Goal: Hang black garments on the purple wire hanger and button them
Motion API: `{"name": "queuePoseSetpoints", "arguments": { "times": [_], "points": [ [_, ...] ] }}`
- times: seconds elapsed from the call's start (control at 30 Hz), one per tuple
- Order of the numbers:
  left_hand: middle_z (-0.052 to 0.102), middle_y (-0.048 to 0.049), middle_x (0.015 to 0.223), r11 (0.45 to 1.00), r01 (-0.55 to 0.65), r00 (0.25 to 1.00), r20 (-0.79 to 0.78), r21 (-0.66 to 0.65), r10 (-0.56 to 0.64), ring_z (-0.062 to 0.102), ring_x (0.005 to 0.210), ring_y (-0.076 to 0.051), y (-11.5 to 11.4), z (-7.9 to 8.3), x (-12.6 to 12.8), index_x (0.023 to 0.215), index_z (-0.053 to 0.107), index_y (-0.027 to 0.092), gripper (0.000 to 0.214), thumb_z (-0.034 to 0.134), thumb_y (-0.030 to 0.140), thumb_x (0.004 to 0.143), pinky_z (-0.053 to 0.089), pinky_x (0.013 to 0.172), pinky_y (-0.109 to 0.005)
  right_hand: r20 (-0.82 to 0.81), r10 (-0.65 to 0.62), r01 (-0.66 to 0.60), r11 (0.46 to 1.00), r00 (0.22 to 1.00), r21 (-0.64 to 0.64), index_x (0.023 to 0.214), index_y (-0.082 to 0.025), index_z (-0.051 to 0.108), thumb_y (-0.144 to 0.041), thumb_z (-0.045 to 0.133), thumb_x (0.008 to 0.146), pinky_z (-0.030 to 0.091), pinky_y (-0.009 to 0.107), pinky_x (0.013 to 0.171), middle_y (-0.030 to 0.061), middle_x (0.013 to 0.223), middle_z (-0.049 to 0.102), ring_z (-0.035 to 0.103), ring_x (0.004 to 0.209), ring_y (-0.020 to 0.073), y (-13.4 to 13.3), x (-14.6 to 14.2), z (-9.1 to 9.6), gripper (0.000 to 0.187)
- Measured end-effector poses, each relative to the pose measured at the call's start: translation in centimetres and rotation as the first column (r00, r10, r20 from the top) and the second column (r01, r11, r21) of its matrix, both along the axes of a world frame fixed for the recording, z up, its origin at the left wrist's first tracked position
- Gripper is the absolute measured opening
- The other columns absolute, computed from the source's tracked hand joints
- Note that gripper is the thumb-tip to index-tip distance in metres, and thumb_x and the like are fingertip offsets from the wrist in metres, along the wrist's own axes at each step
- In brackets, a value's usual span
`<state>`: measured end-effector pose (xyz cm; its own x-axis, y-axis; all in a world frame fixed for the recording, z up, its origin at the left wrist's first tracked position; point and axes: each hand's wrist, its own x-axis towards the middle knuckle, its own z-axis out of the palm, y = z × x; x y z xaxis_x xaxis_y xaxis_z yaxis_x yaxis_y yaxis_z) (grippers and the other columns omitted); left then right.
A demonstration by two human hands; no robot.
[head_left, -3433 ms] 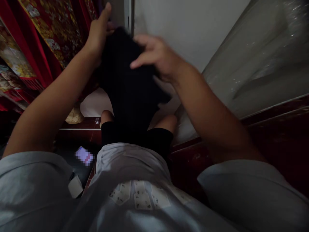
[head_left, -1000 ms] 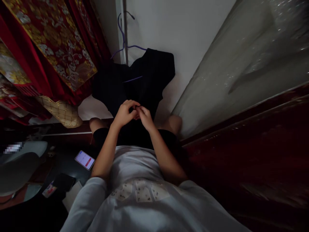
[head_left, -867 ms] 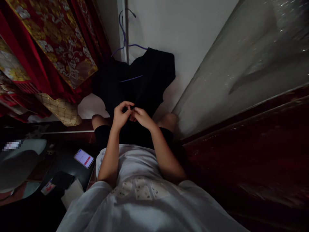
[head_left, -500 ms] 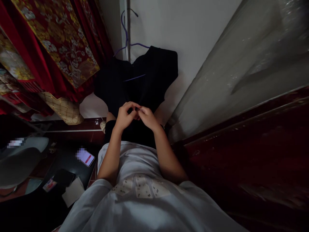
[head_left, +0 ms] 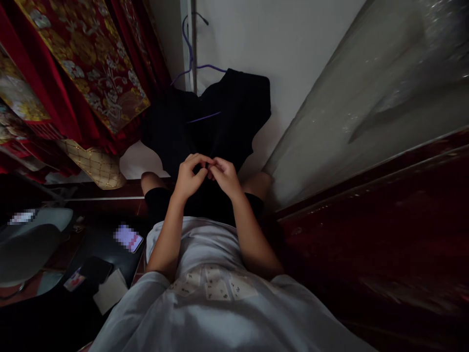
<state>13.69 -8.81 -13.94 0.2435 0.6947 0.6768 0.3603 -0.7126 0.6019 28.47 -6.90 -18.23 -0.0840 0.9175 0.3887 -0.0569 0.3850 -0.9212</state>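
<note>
A black shirt [head_left: 242, 107] hangs in front of me on a purple hanger [head_left: 191, 54], whose lower bar shows through the open front. Low on that front, my left hand [head_left: 190, 177] and my right hand [head_left: 226, 178] meet at the fingertips. Both are closed, thumbs and forefingers curled in a pinch over the dark cloth. The cloth's edge between the fingers is too dark to make out, and any small part there is hidden.
Red and gold embroidered cloths [head_left: 106, 63] hang at the left. Beyond my left elbow, a lit phone [head_left: 135, 240] rests on a dark surface near a folded paper [head_left: 110, 291]. A plastic-covered panel [head_left: 351, 102] and dark red wood [head_left: 373, 225] stand to my right.
My knees have spread apart to both sides beneath the shirt. My right hand has tilted slightly, its fingers higher against the left fingertips; the left hand stays almost still.
</note>
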Motion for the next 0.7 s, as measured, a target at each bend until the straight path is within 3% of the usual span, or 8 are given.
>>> {"name": "queuePoseSetpoints", "arguments": {
  "times": [0.23, 0.33, 0.43, 0.5, 0.53, 0.6, 0.63, 0.7],
  "points": [
    [0.066, -0.0033, 0.087, 0.997, -0.022, 1.000, 0.002, 0.068, 0.022, 0.062, 0.090, -0.021, -0.1, 0.3, 0.2, 0.092, 0.071, 0.019, 0.023, 0.054, 0.009, 0.082, 0.051, 0.091, -0.035, -0.030, 0.052, -0.051, 0.998, 0.998, 0.032, 0.083, -0.020, 0.059, -0.045, 0.068, 0.086, 0.043, 0.024, 0.055, -0.0017, 0.066, 0.056, 0.054, 0.059, 0.0120, -0.4, 0.1, 0.3, 0.026],
    [0.066, -0.0069, 0.104, 0.957, -0.232, 0.965, 0.163, 0.174, 0.205, 0.063, 0.106, -0.022, 0.3, -0.8, 0.0, 0.099, 0.070, 0.019, 0.022, 0.055, 0.010, 0.085, 0.050, 0.099, -0.037, -0.017, -0.019, 0.019, 1.000, 1.000, -0.008, 0.079, -0.020, 0.060, -0.043, 0.067, 0.085, 0.041, 0.023, 0.054, -0.0018, 0.060, 0.057, 0.053, 0.057, 0.0113, -0.5, 0.4, 0.4, 0.025],
    [0.060, -0.0094, 0.118, 0.872, -0.471, 0.846, 0.350, 0.136, 0.403, 0.058, 0.119, -0.024, 1.3, -3.2, -0.3, 0.104, 0.066, 0.019, 0.026, 0.058, 0.008, 0.082, 0.048, 0.105, -0.038, -0.062, -0.071, 0.066, 0.995, 0.996, -0.073, 0.076, -0.019, 0.061, -0.041, 0.066, 0.082, 0.040, 0.022, 0.052, -0.0015, 0.059, 0.057, 0.054, 0.055, 0.0107, -0.3, 0.4, 0.3, 0.023],
    [0.062, -0.0090, 0.115, 0.925, -0.381, 0.873, 0.330, -0.002, 0.360, 0.062, 0.113, -0.023, 2.0, -5.0, -0.6, 0.109, 0.062, 0.018, 0.031, 0.060, 0.007, 0.080, 0.050, 0.101, -0.036, -0.089, -0.059, 0.048, 0.992, 0.994, -0.119, 0.076, -0.019, 0.061, -0.041, 0.067, 0.080, 0.039, 0.021, 0.051, -0.0015, 0.059, 0.058, 0.054, 0.054, 0.0103, -0.2, 0.3, 0.1, 0.023],
    [0.064, -0.0086, 0.113, 0.963, -0.255, 0.919, 0.287, -0.090, 0.270, 0.064, 0.109, -0.022, 2.3, -5.7, -0.6, 0.113, 0.060, 0.018, 0.034, 0.063, 0.008, 0.080, 0.052, 0.099, -0.035, -0.091, -0.044, 0.031, 0.990, 0.995, -0.141, 0.075, -0.019, 0.061, -0.041, 0.067, 0.079, 0.038, 0.021, 0.050, -0.0015, 0.058, 0.058, 0.053, 0.053, 0.0101, -0.2, 0.3, 0.1, 0.023],
    [0.067, -0.0085, 0.111, 0.970, -0.007, 0.973, 0.224, -0.241, 0.063, 0.067, 0.104, -0.020, 2.7, -6.5, -0.6, 0.119, 0.057, 0.018, 0.039, 0.068, 0.011, 0.083, 0.053, 0.097, -0.033, -0.075, -0.002, -0.012, 0.984, 0.997, -0.179, 0.073, -0.019, 0.062, -0.042, 0.068, 0.077, 0.037, 0.020, 0.048, -0.0015, 0.057, 0.057, 0.052, 0.051, 0.0097, -0.1, 0.1, 0.0, 0.024],
    [0.068, -0.0086, 0.111, 0.958, 0.052, 0.977, 0.213, -0.281, 0.009, 0.068, 0.104, -0.020, 2.8, -6.7, -0.6, 0.119, 0.056, 0.018, 0.037, 0.069, 0.014, 0.085, 0.053, 0.097, -0.033, -0.066, 0.022, -0.034, 0.980, 0.998, -0.197, 0.071, -0.019, 0.062, -0.042, 0.069, 0.077, 0.036, 0.020, 0.048, -0.0014, 0.055, 0.057, 0.051, 0.050, 0.0095, -0.1, 0.0, 0.0, 0.025],
    [0.069, -0.0079, 0.107, 0.961, 0.038, 0.977, 0.213, -0.273, 0.022, 0.069, 0.103, -0.018, 2.8, -6.7, -0.3, 0.113, 0.058, 0.018, 0.023, 0.067, 0.018, 0.092, 0.053, 0.097, -0.031, -0.058, 0.060, -0.072, 0.970, 0.997, -0.234, 0.069, -0.018, 0.062, -0.042, 0.069, 0.076, 0.035, 0.020, 0.046, -0.0008, 0.054, 0.056, 0.050, 0.048, 0.0094, -0.1, -0.2, 0.0, 0.026]
  ]
}}
